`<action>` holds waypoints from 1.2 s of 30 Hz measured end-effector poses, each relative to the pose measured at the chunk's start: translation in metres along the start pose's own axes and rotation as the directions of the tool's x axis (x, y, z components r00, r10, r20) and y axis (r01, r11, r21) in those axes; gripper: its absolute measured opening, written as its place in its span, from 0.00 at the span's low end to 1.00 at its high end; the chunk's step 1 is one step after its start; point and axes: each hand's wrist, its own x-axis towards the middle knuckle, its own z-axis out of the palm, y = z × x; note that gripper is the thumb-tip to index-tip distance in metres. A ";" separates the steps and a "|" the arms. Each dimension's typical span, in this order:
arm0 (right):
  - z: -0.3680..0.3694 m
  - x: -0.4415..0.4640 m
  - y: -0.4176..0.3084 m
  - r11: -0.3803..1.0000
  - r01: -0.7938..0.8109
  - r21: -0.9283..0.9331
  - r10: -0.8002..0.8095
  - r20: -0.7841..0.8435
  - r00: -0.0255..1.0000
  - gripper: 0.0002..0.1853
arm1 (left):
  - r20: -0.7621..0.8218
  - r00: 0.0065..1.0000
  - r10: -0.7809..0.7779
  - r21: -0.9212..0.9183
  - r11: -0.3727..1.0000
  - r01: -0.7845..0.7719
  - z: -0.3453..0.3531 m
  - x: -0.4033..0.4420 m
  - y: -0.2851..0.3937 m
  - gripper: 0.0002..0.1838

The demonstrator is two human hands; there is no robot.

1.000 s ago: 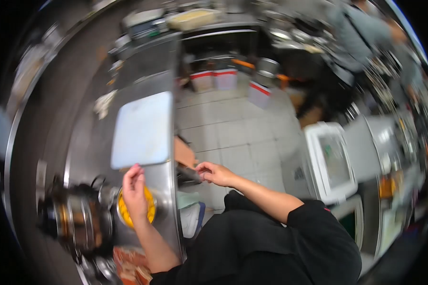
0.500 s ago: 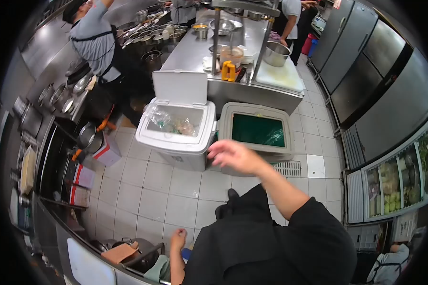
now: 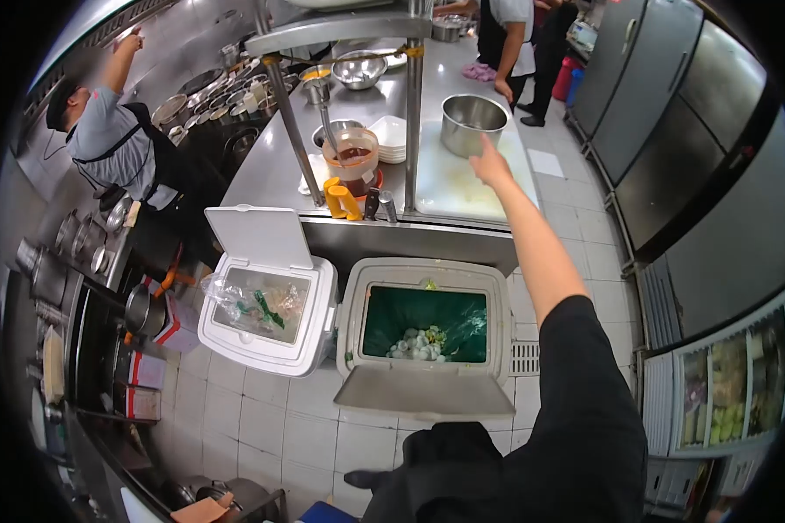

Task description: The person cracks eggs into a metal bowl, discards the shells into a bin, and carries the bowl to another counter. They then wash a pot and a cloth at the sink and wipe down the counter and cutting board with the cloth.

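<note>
My right hand reaches across to the counter, its fingers stretched out and the thumb apart. It overlaps the lower side of a steel pot; whether it touches the metal I cannot tell. This pot stands upright on a white cutting board at the counter's near right corner. Below my arm is a beige bin with a green inside, holding white round pieces and green scraps. Its lid hangs on my side. My left hand is out of view.
A white bin with plastic waste and a raised lid stands to the left. Orange-handled tools hang at the counter edge near a tub of sauce. One co-worker is at the left; others stand behind the counter. Fridges line the right.
My right hand has moved forward from above the beige bin to the pot. My left hand has gone from view. The view has come closer to the counter; the beige bin's lid now shows.
</note>
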 end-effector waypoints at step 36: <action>0.071 -0.442 -0.221 0.651 0.193 0.734 -0.521 0.248 0.817 0.15 | -0.366 0.931 0.001 -0.501 0.842 -0.198 -0.207 0.119 -0.057 0.19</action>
